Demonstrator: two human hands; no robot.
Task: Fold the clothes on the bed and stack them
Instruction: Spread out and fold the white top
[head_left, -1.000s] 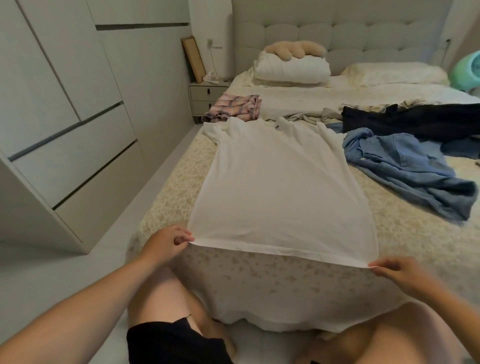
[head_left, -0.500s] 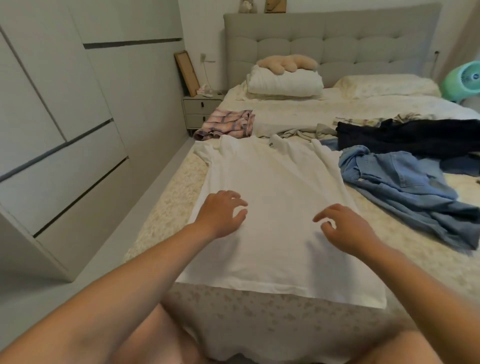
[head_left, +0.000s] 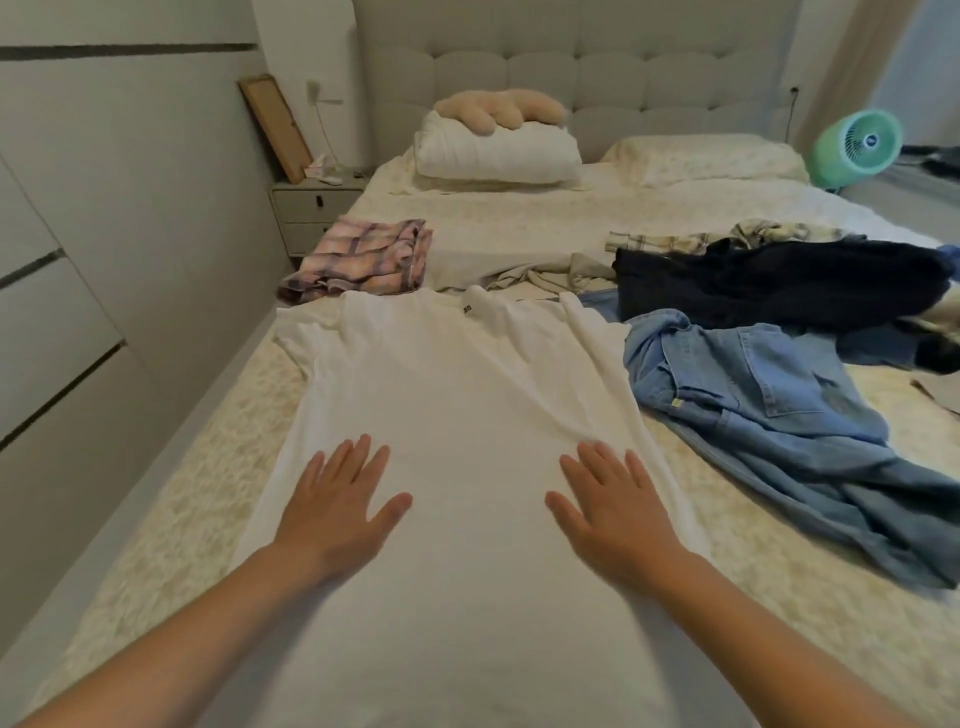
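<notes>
T-shirt lies flat on a patterned bed beside a wardrobe, collar toward the headboard, long axis down the mattress, hem cut off below, left hand and right hand pressing it, fingers straight.

I'm looking into a home bedroom: a bed with a tufted headboard, pillows, a 2-drawer nightstand, built-in wardrobe doors and a small green fan.
</notes>
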